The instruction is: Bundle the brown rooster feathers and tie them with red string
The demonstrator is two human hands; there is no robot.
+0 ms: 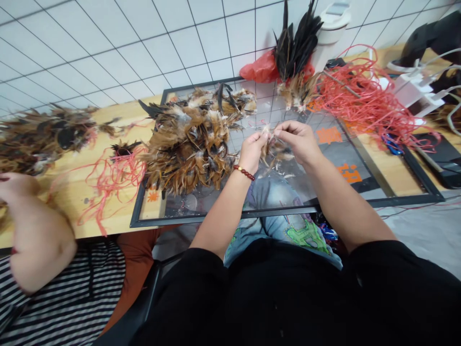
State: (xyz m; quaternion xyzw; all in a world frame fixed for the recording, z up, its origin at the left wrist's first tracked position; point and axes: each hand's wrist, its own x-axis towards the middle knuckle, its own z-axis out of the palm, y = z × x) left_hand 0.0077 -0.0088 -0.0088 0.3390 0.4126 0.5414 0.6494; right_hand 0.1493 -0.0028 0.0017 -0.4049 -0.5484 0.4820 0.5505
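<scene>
While pinching feathers [267, 150] with left hand [253, 150] and right hand [298, 139] | reaching over panel [273, 211] | on table [82, 198] | facing tiled wall [162, 43]

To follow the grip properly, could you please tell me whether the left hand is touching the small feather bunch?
Touching: the head view shows the left hand pinching the small feather bunch near its pale upper end.

At the centre of the frame, the left hand [254, 146] and right hand [296, 139] pinch a small feather bunch [271, 144] above a black-framed glass panel [230, 217]. A brown feather pile [194, 144] lies left of them; tangled red strips [363, 98] spread at upper right.
</scene>
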